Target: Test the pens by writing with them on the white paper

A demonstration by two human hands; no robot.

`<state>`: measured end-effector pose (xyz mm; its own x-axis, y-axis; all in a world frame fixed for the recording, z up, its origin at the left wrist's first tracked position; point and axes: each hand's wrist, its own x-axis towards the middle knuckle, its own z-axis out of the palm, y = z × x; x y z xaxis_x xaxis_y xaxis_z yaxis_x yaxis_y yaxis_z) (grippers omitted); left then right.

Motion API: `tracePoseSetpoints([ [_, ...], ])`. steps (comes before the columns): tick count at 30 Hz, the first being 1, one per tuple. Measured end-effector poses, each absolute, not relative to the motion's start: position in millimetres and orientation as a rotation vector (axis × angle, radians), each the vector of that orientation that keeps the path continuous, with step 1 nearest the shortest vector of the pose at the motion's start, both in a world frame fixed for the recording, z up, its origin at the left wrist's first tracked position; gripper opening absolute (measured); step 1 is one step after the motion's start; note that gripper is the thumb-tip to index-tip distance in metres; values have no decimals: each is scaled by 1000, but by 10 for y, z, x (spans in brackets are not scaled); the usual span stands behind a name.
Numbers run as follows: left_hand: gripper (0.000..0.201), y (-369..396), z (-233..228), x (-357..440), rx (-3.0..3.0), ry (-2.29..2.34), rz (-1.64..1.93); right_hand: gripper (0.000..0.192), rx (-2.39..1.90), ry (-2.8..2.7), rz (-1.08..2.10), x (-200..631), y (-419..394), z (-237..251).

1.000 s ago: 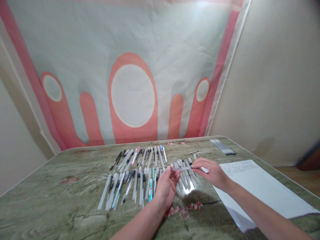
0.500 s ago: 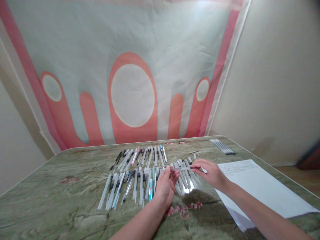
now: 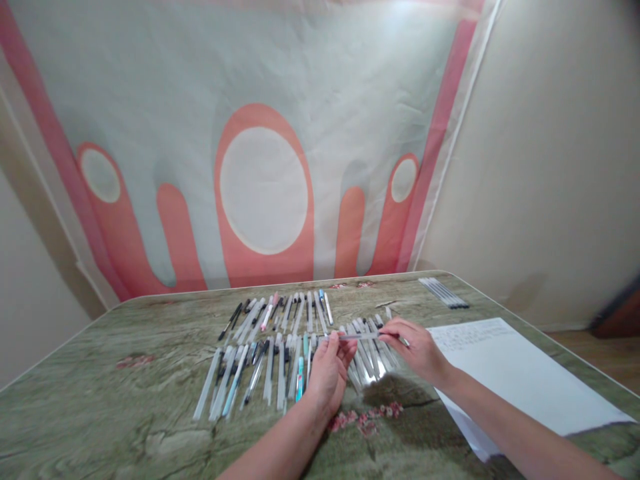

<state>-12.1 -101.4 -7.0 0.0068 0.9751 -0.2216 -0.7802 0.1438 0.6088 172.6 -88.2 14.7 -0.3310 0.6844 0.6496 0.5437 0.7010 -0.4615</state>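
Note:
A pen with a clear, whitish barrel (image 3: 365,336) lies level between my two hands, just above the table. My left hand (image 3: 330,377) pinches its left end between thumb and fingers. At the darker right end, the thumb and fingertips of my right hand (image 3: 415,345) close on it. What exactly sits inside the right fingertips is too small to make out. Behind and below the held pen, a fan of clear pens (image 3: 373,363) with dark grips rests on the table. Beside my left hand lies a turquoise pen (image 3: 300,380).
Two rows of pens spread left of my hands: a far row (image 3: 300,313) and a near row (image 3: 235,380). A sheet of paper (image 3: 520,380) with writing along its top lies at right. Several thin sticks with dark ends (image 3: 443,293) lie together on the wood-patterned table (image 3: 125,407).
Both hands keep their hold on the pen and have barely moved. Less of the whitish bit jutting past my right fingers shows now. The view has shifted slightly.

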Motion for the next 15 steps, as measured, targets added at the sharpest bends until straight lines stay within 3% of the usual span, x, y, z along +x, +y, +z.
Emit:
tracePoseSetpoints([
  [15, 18, -1003, -111, -124, 482, 664, 1456, 19, -1065, -2051, 184, 1642, -921, 69],
])
